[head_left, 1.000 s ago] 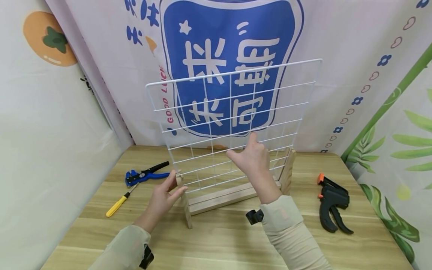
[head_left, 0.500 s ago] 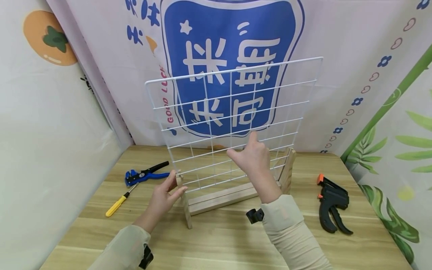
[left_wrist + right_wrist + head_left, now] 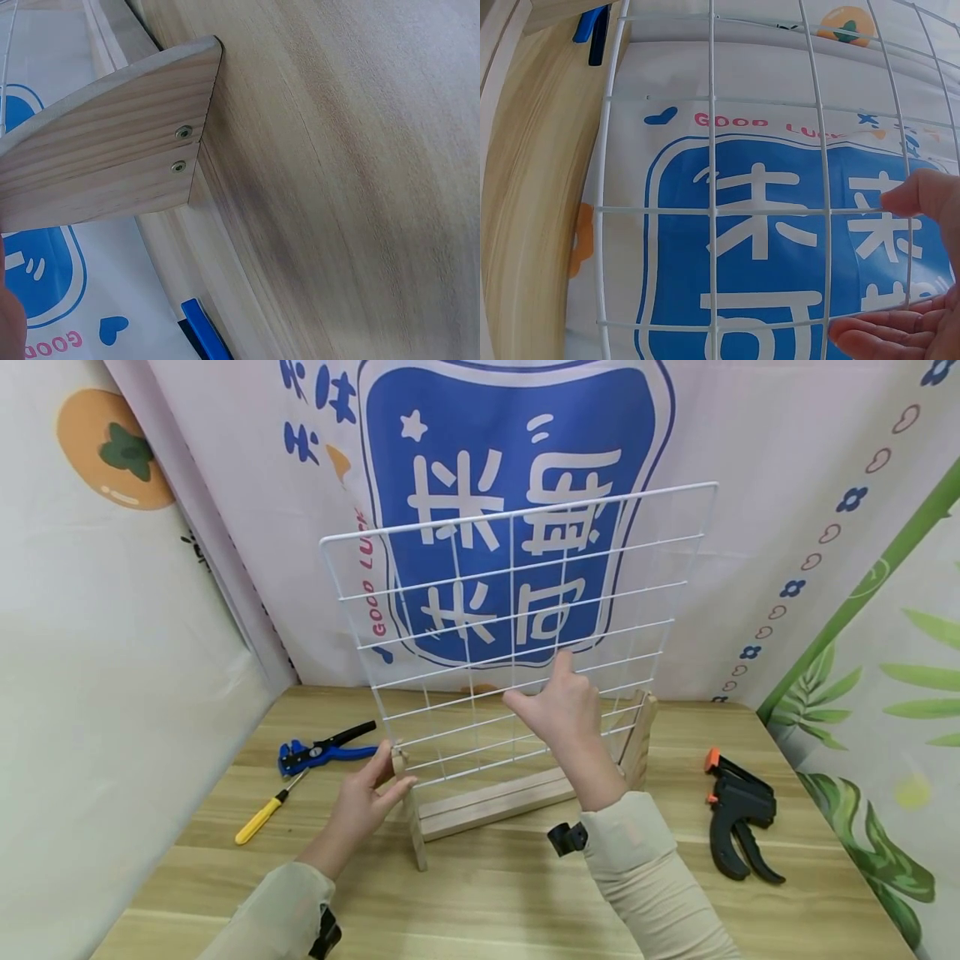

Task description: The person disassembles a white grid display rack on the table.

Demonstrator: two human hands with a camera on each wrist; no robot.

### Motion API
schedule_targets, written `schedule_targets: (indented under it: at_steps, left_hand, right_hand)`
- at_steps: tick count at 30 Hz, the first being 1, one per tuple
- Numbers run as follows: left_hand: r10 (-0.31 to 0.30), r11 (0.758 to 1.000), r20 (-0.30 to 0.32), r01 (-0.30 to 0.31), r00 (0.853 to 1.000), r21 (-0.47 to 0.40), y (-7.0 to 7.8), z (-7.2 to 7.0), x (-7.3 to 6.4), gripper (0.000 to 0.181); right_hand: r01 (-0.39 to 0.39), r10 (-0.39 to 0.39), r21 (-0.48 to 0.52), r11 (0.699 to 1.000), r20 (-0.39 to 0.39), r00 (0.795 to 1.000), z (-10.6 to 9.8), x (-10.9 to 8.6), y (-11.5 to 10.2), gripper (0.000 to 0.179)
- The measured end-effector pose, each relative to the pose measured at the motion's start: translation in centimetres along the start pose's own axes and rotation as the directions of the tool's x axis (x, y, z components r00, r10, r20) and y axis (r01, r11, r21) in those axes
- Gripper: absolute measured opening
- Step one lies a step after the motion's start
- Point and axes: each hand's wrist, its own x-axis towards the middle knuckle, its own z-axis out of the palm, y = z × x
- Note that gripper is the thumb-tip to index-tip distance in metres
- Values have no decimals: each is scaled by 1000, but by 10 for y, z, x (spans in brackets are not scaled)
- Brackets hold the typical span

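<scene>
A white wire grid panel [image 3: 517,513] stands upright in a wooden stand with a base bar [image 3: 495,806] and two uprights. My left hand [image 3: 363,795] grips the top of the left upright [image 3: 416,839], thumb in front, near the grid's lower left edge. In the left wrist view, that upright [image 3: 105,150] shows two screws on its outer face; only a sliver of the hand appears. My right hand [image 3: 567,710] holds the grid's wires right of centre. The right wrist view shows its thumb at one wire and fingers [image 3: 889,330] at another. The right upright [image 3: 639,739] stands behind my right arm.
On the table [image 3: 480,910], a blue-and-black wire stripper [image 3: 322,750] and a yellow-handled screwdriver [image 3: 258,821] lie at left. A black clamp with orange pads [image 3: 738,814] lies at right. A printed cloth [image 3: 750,568] hangs behind the grid.
The grid's top edge has risen slightly in the head view. Both hands keep their places on the upright and the wires.
</scene>
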Motion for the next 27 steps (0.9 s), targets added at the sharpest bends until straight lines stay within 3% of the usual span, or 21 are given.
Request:
schedule_targets:
  at_steps: [13, 20, 27]
  left_hand:
    - [23, 1000, -19, -23, 1000, 22, 12, 0, 4, 57]
    - [-16, 1000, 4, 16, 1000, -10, 5, 0, 1, 56]
    - [-6, 1000, 3, 6, 1000, 14, 1, -1, -1, 60]
  right_hand:
    - [3, -3, 3, 1000, 1, 1000, -4, 3, -1, 60]
    - [-4, 4, 15, 1000, -6, 1000, -6, 4, -3, 61]
    - [-12, 12, 6, 1000, -5, 1000, -7, 6, -4, 55]
